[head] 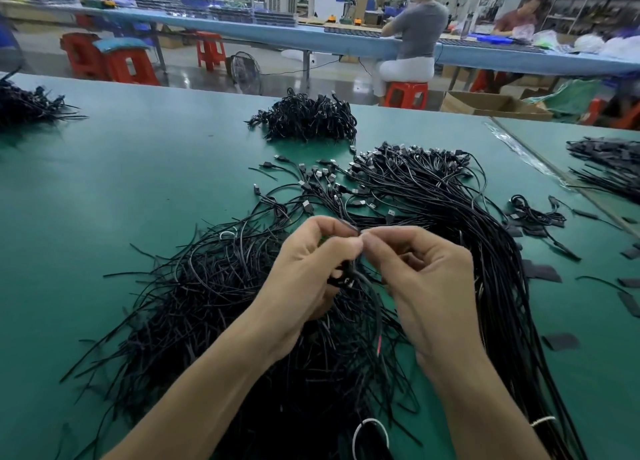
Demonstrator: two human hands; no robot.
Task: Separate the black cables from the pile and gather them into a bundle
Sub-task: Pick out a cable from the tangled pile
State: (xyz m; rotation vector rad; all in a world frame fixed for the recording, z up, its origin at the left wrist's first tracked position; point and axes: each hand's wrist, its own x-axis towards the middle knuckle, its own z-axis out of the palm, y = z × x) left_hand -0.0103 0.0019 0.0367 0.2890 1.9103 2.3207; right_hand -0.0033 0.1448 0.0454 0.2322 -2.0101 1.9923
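Black cable (372, 297) pinched between left hand (304, 272) and right hand (426, 286) above loose pile (207, 304). Separation step judged underway; next, cable to be drawn free, added to bundle.

Green table (138, 182), red stools (405, 94), glossy floor (194, 75)

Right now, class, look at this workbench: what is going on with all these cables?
A person is sorting black cables on a green table. Both hands are raised over a loose tangled pile; the left hand and right hand pinch a thin cable between their fingertips. A long straightened bunch lies to the right, and a coiled heap sits farther back.
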